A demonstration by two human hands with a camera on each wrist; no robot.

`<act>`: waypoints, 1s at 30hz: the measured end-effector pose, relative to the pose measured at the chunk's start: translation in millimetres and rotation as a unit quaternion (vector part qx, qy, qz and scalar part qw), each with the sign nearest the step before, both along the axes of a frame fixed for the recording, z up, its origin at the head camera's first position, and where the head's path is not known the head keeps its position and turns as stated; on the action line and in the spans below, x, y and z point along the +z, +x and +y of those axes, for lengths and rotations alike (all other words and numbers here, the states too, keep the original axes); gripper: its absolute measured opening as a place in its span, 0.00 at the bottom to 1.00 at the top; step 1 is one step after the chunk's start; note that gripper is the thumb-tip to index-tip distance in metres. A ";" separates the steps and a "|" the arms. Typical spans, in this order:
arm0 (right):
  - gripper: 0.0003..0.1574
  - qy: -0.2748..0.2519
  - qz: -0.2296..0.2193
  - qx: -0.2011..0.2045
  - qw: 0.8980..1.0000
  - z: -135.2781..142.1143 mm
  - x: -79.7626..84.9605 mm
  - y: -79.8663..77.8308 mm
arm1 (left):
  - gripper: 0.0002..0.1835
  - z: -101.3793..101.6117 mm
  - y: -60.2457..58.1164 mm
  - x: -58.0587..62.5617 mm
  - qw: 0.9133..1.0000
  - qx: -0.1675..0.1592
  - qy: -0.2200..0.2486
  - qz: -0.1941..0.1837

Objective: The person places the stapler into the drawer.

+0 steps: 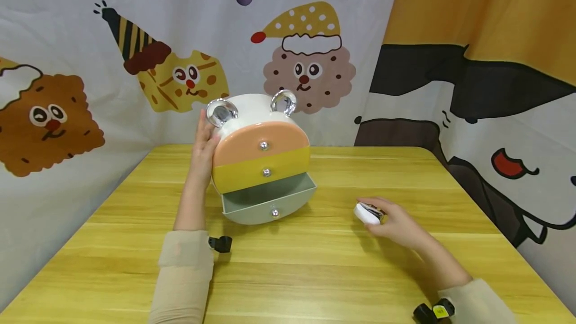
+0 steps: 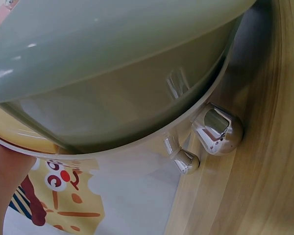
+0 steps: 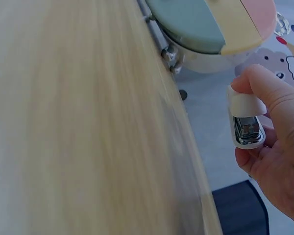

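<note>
A small drawer box (image 1: 261, 109) with a white shell, two shiny ear-like rings and round knobs stands on the table. Its peach top drawer (image 1: 238, 144) and yellow middle drawer (image 1: 243, 179) are closed, while the grey-green bottom drawer (image 1: 252, 213) is pulled out, with no contents visible. My left hand (image 1: 204, 151) rests against the box's left side, fingers pointing upward along the shell. To the right, my right hand (image 1: 398, 221) holds a small white stapler (image 1: 367, 214) above the table, apart from the box. Its metal mechanism shows in the right wrist view, between thumb and fingers.
The wooden table (image 1: 315, 269) extends under both forearms. Behind it hangs a curtain (image 1: 189, 4) printed with cartoon food and animals. Shiny feet (image 2: 218, 129) carry the box. Black wrist cameras sit at both cuffs.
</note>
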State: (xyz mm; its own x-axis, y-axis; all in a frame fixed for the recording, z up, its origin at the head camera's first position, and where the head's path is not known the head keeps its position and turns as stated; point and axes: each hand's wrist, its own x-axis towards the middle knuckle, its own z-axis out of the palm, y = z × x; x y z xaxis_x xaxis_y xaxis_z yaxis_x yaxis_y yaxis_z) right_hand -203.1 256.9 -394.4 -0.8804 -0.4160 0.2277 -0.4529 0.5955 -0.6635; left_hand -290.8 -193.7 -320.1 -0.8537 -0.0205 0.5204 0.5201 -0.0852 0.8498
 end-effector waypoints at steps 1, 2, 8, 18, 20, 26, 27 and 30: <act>0.37 0.000 0.001 0.001 1.000 -2.9 1.1 -0.5 | 0.37 0.1 0.0 0.0 1.000 0.000 0.000 0.000; 0.37 0.000 0.002 0.002 1.000 -5.7 2.1 -1.1 | 0.36 0.2 0.2 0.1 1.000 0.000 -0.001 -0.001; 0.37 -0.007 0.004 0.004 1.000 -20.3 6.6 -6.1 | 0.36 0.2 0.2 -0.3 1.000 -0.003 0.000 0.004; 0.39 -0.028 0.032 0.021 0.999 -49.8 20.2 -14.8 | 0.36 -0.5 -0.9 -2.0 1.000 -0.001 0.003 0.007; 0.39 -0.033 0.037 0.022 0.999 -55.7 23.3 -16.0 | 0.36 -0.5 -1.0 -2.2 1.000 -0.002 0.004 0.006; 0.38 -0.054 0.038 0.028 0.997 -72.3 30.0 -21.3 | 0.36 -0.3 -0.7 -1.9 1.000 -0.003 0.005 0.006; 0.39 -0.058 0.038 0.029 0.997 -75.1 31.0 -22.1 | 0.36 -0.3 -0.6 -1.7 1.000 -0.002 0.004 0.005; 0.39 -0.064 0.038 0.027 0.997 -83.7 34.8 -23.2 | 0.36 -0.5 -0.7 -1.8 1.000 0.001 0.001 0.004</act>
State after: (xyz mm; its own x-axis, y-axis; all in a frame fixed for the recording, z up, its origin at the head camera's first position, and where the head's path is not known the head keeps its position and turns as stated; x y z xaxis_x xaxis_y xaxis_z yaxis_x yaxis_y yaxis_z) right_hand -226.3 173.2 -359.6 -0.8358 -0.4256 0.3469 -0.5337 0.4813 -0.6953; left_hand -291.5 -194.3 -321.8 -0.8490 -0.0237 0.5279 0.5278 -0.0856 0.8450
